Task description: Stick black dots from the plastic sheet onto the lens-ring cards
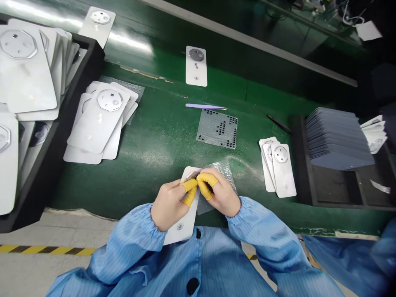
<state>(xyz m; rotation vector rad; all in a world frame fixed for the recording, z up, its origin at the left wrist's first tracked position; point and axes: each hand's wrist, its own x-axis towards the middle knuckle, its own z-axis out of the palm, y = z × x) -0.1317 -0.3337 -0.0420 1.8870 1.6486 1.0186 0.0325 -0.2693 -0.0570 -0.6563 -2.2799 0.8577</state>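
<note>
A white panel (179,231) with rounded corners lies slantwise at the table's front edge, under my hands. My left hand (171,202) and my right hand (221,192) meet over its far end, yellow finger cots on thumbs and forefingers. Both are closed in a pinch, fingertips touching or nearly so. A tiny dark spot shows by the tips; what they pinch is too small and covered to name. A clear bubble-wrap sheet (227,169) lies partly under my right hand. Beyond it, another bubble-wrap square (212,128) carries many small black parts, with purple tweezers (204,106) along its far edge.
Stacked white panels (95,119) lie left, beside a black tray (93,62) full of more. Single panels (196,76) stand farther back. To the right are three panels (286,177), a dark pen-like tool (278,123), and a black box (300,165) holding grey sheets (340,136).
</note>
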